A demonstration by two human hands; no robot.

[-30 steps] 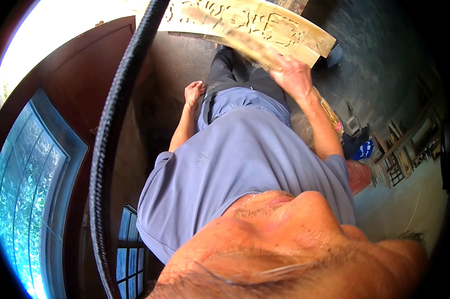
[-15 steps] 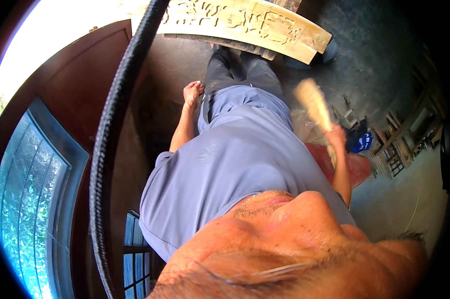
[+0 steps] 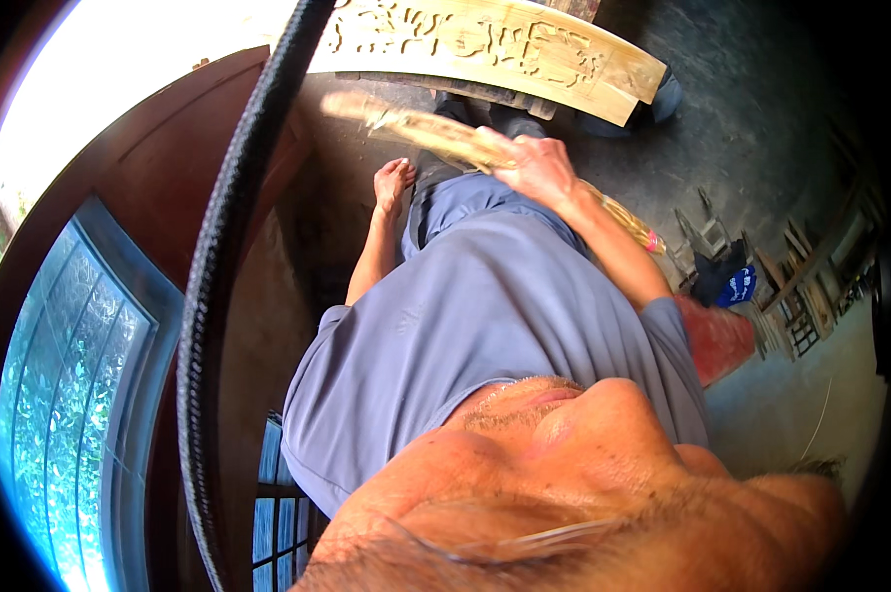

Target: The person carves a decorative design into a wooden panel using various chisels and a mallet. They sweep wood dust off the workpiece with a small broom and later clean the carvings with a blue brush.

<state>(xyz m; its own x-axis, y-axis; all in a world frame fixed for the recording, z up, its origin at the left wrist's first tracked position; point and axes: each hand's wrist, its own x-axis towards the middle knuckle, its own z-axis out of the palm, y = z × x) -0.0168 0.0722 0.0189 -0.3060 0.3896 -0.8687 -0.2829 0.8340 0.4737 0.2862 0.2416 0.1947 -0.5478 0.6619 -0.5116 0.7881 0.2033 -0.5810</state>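
Note:
My right hand (image 3: 536, 170) grips a long straw-coloured hand broom (image 3: 421, 128), held slantwise across my body, its blurred left end just below a pale wooden board (image 3: 440, 61) with cut-out carving. The broom's other end, with a pink band, shows past my right wrist. My left hand (image 3: 394, 180) hangs beside my dark trousers, fingers curled, with nothing visible in them.
A dark red door (image 3: 144, 148) and a blue-framed window (image 3: 71, 395) are on the left. On the right are a red object (image 3: 716, 340), a dark bag with blue fabric (image 3: 721, 281) and scrap timber (image 3: 800, 306). A black braided cable (image 3: 223, 227) crosses the view.
My right hand and the broom dropped to my right side half a second ago and have now swung back up and leftward across my body. My left hand has barely moved.

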